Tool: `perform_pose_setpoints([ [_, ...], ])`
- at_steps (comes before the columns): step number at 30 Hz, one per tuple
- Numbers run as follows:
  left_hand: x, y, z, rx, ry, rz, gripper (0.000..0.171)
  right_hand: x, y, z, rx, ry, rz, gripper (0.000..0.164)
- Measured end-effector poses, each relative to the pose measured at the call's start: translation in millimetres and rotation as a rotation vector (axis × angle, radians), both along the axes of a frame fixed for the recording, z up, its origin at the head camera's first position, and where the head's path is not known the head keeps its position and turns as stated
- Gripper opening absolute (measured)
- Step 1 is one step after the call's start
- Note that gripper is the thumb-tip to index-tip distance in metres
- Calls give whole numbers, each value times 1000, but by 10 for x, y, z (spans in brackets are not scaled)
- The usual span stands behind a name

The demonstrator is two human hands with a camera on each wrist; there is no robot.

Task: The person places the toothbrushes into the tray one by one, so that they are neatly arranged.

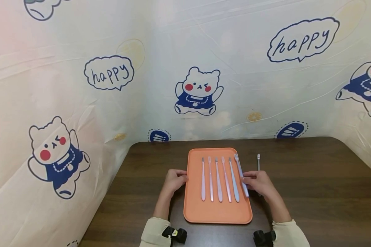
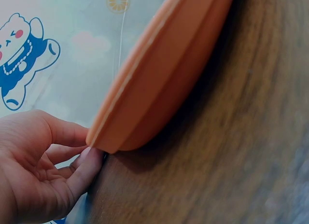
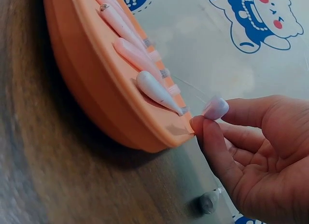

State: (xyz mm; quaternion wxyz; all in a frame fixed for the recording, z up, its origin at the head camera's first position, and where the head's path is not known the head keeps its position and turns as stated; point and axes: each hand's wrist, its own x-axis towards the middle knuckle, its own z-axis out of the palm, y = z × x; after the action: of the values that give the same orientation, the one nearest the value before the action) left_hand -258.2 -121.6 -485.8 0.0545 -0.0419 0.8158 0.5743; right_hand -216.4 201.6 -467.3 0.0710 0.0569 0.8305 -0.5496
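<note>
An orange tray (image 1: pixel 217 214) lies on the table with several pink and blue toothbrushes (image 1: pixel 219 185) side by side in it, heads towards the far end. My left hand (image 1: pixel 173 180) grips the tray's left rim, thumb and fingers meeting at the edge in the left wrist view. Between thumb and forefinger, my right hand (image 1: pixel 259 183) pinches a lavender toothbrush (image 1: pixel 238 167) over the tray's right rim. Its handle end (image 3: pixel 217 108) shows in the right wrist view, apart from the light blue toothbrush (image 3: pixel 155 90) beside it.
A grey toothbrush (image 1: pixel 258 157) lies on the dark wooden table (image 1: pixel 321 192) to the right of the tray, partly hidden by my right hand. Behind the table hangs a pale sheet (image 1: pixel 160 85) printed with cartoon bears.
</note>
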Motion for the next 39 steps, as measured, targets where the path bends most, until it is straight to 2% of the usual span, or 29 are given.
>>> perform_pose_setpoints([
  [15, -1, -2, 2, -6, 9, -4, 28, -11, -55, 19, 23, 6, -31, 37],
  [39, -19, -10, -6, -21, -1, 1, 28, -13, -95, 35, 150, 46, -43, 32],
])
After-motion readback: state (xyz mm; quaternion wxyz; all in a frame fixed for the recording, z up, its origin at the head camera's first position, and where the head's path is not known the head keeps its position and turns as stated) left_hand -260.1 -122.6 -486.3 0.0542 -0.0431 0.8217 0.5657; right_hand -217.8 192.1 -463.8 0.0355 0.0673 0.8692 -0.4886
